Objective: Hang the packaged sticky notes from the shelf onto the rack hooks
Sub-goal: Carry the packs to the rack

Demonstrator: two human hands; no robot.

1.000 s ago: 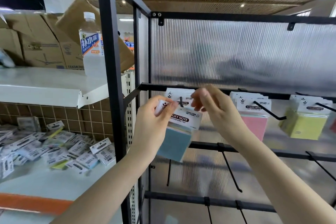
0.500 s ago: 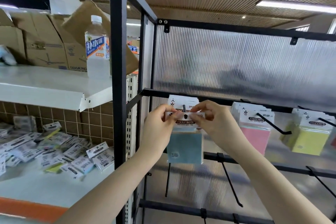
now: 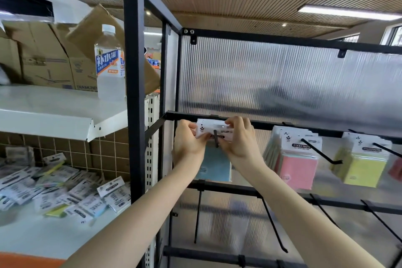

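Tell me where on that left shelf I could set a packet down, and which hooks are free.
The lower white shelf is bare along its front edge, below the packet pile, which crowds the back by the tiles. The upper shelf is bare left of the bottle. The lower-rail hooks hang bare; the top rail is crowded.

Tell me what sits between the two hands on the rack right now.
In the head view, the blue sticky note pack sits there, its white header card pinched by the left hand and right hand, with the black hook poking through.

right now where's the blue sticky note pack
Centre of the head view, the blue sticky note pack is pinched between both hands on the leftmost top-row hook, left of the pink packs.
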